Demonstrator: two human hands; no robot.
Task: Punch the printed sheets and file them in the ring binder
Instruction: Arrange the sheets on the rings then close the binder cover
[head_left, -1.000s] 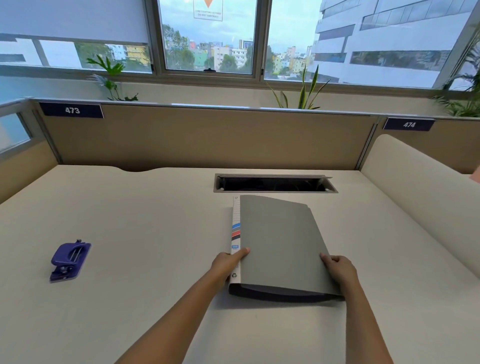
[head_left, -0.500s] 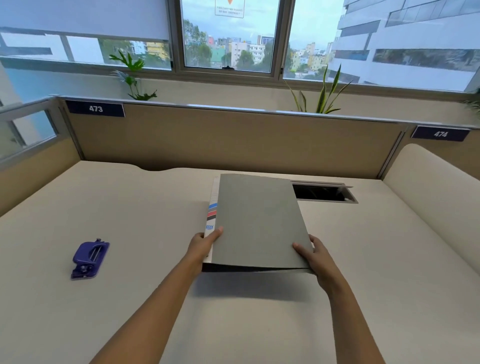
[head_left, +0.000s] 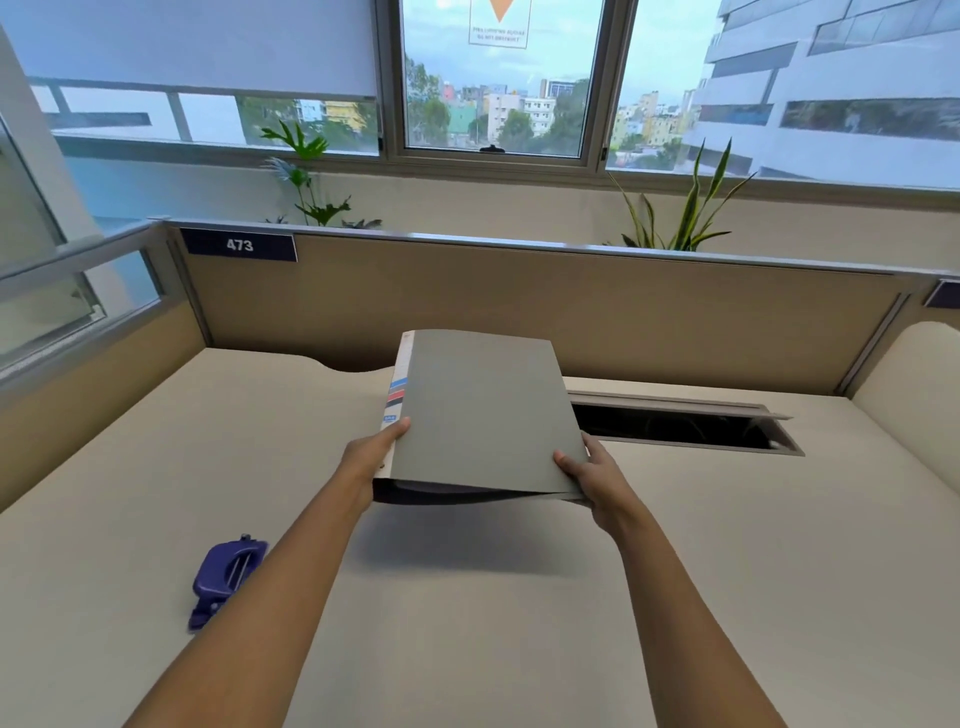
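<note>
Ring binder (head_left: 483, 415) aloft at the desk marked by number plate 473 (head_left: 240, 245): a second ago the grey folder lay flat on the worktop (head_left: 467, 649). Now a person holds it clear of the surface, its shadow falling beneath and its far end tipped up toward the partition (head_left: 519, 301).

The left hand (head_left: 371, 457) grips the near corner at the labelled spine, thumb on the cover. The right hand (head_left: 597, 478) grips the opposite near corner, thumb on top and fingers tucked under. The cover is closed, though along the near edge it gapes a little from the back board and shows a dark interior. Whether any paper sits inside cannot be told.

To an onlooker the lift reads as a preliminary, with the binder being moved or brought in for opening. Neither punching nor filing appears to have begun, and no printed sheets are in sight on the worktop.

The purple hole punch (head_left: 226, 577) sits where it was, well left of the binder and beside the left forearm, untouched. Behind the binder, near the right hand, an open cable hatch (head_left: 675, 428) is cut into the worktop; its raised lid could catch a binder set down too far back. Leafy plants (head_left: 311, 192) stand along the window ledge beyond the partition.
</note>
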